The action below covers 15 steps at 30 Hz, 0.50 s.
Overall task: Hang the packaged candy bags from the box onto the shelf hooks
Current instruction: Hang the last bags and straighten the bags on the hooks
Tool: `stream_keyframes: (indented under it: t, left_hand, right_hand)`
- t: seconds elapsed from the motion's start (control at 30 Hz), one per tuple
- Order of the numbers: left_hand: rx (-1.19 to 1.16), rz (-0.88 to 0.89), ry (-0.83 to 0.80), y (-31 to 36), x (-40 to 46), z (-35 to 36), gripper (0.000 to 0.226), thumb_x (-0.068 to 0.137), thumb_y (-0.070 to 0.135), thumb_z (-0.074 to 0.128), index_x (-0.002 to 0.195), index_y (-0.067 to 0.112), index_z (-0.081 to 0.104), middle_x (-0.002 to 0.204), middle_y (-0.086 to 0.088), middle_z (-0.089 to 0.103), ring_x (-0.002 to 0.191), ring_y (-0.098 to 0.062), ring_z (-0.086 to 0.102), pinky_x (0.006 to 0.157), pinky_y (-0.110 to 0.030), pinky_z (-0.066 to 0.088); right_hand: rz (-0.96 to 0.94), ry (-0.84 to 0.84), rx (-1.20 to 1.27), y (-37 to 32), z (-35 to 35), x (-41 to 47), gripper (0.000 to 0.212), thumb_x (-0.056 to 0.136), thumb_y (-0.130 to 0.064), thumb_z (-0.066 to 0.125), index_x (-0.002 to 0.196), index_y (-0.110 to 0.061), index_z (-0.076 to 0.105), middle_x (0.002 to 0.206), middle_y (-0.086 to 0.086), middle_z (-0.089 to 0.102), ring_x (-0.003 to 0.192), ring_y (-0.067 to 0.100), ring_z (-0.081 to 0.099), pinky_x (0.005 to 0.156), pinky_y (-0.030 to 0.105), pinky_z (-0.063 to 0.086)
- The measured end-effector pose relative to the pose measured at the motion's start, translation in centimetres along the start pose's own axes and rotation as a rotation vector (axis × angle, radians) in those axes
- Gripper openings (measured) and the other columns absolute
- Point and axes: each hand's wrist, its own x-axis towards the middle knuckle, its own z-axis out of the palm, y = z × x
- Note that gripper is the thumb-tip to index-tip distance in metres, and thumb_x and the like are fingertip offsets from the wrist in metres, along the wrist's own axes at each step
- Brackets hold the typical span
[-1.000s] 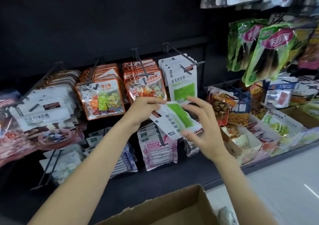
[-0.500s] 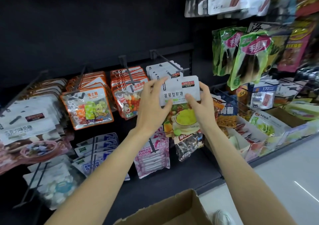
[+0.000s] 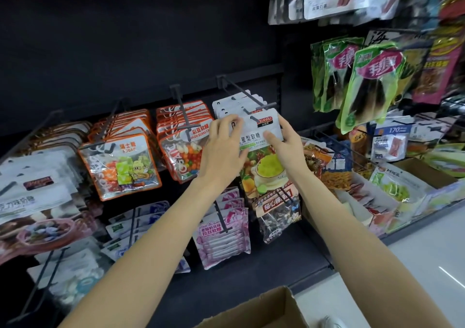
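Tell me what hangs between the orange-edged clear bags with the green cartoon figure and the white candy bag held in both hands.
In the head view, orange-edged clear bags of coloured beans hang between the green-cartoon bags and the held white candy bag.

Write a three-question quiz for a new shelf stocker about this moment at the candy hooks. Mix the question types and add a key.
1. True or false: only the left hand holds the white candy bag.
2. Which hook is the bag being threaded onto? A) the hook carrying matching white bags B) the hook with orange jelly bean bags C) a hook in the lower row
3. Fill in: the cardboard box sits at the ______ edge of the view.

Key:
1. False; the right hand grips the bag's other side.
2. A
3. bottom
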Motion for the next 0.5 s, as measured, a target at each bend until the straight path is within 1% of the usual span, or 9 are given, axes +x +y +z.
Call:
stream_keyframes:
  t: [0.07,0.1,0.13,0.2,0.27,0.3,0.4,0.43,0.5]
  left_hand:
    - [0.1,0.014,-0.02,-0.1,0.4,0.4,0.063,0.082,0.025,0.07,0.135,0.003,0.044,0.136,-0.01,0.045,0.123,-0.028,0.039,0.089,-0.034,0.048]
    - [0.16,0.009,-0.034,-0.1,0.7,0.7,0.065,0.08,0.023,0.071,0.135,0.002,0.044,0.134,-0.011,0.046,0.12,-0.028,0.042,0.089,-0.034,0.048]
    - [0.219,-0.001,-0.046,-0.1,1.0,1.0,0.067,0.077,0.022,0.072,0.134,0.001,0.044,0.133,-0.012,0.047,0.117,-0.029,0.045,0.09,-0.034,0.047]
    - [0.337,-0.015,-0.073,-0.2,1.7,1.4,0.069,0.078,0.024,0.07,0.136,-0.001,0.041,0.135,-0.013,0.046,0.115,-0.028,0.046,0.094,-0.035,0.043]
    - [0.436,-0.022,-0.106,-0.2,2.5,1.7,0.07,0.085,0.026,0.062,0.141,-0.001,0.031,0.14,-0.013,0.038,0.12,-0.028,0.041,0.102,-0.036,0.036]
    - [0.474,-0.027,-0.115,-0.1,2.7,1.8,0.069,0.088,0.027,0.058,0.142,-0.002,0.027,0.142,-0.014,0.035,0.122,-0.029,0.039,0.105,-0.037,0.032]
    - [0.569,-0.044,-0.138,0.3,2.9,2.0,0.069,0.091,0.03,0.049,0.144,-0.003,0.019,0.145,-0.016,0.029,0.129,-0.033,0.033,0.115,-0.044,0.018]
    - [0.58,-0.045,-0.154,0.4,2.9,2.0,0.07,0.092,0.03,0.048,0.146,-0.002,0.016,0.148,-0.017,0.026,0.133,-0.035,0.03,0.117,-0.047,0.012]
    - [0.582,-0.042,-0.166,0.5,2.6,1.9,0.07,0.094,0.031,0.044,0.147,-0.001,0.013,0.153,-0.018,0.019,0.14,-0.036,0.019,0.117,-0.049,0.002]
  right_hand:
    - [-0.025,0.069,-0.116,0.1,0.7,0.6,0.054,0.092,-0.022,0.06,0.142,-0.02,0.04,0.113,-0.005,0.063,0.096,0.006,0.061,0.083,0.024,0.051]
    - [-0.046,0.11,-0.175,0.2,1.1,0.9,0.058,0.092,-0.023,0.062,0.144,-0.019,0.036,0.11,-0.003,0.06,0.092,0.006,0.059,0.079,0.021,0.048]
    - [-0.075,0.145,-0.231,0.3,1.4,1.2,0.063,0.09,-0.024,0.064,0.145,-0.018,0.033,0.111,-0.001,0.056,0.093,0.009,0.056,0.078,0.021,0.045]
    - [-0.151,0.178,-0.352,0.7,1.9,1.8,0.073,0.085,-0.024,0.069,0.146,-0.017,0.03,0.12,0.006,0.047,0.105,0.015,0.048,0.085,0.021,0.038]
    - [-0.231,0.177,-0.481,1.2,2.4,2.4,0.076,0.08,-0.023,0.075,0.143,-0.012,0.034,0.13,0.012,0.042,0.116,0.022,0.042,0.092,0.021,0.031]
    - [-0.265,0.166,-0.54,1.5,2.7,2.6,0.075,0.078,-0.023,0.076,0.141,-0.008,0.037,0.132,0.015,0.041,0.119,0.026,0.041,0.095,0.023,0.031]
    - [-0.307,0.115,-0.638,1.8,3.3,2.6,0.071,0.078,-0.024,0.077,0.137,-0.004,0.042,0.137,0.018,0.04,0.122,0.033,0.042,0.1,0.04,0.04]
    - [-0.309,0.099,-0.653,1.7,3.4,2.5,0.07,0.079,-0.024,0.076,0.137,-0.005,0.042,0.139,0.017,0.04,0.124,0.033,0.041,0.101,0.043,0.041]
    - [-0.302,0.078,-0.682,1.6,3.3,2.3,0.07,0.08,-0.024,0.074,0.139,-0.007,0.041,0.141,0.016,0.039,0.127,0.033,0.039,0.103,0.044,0.039]
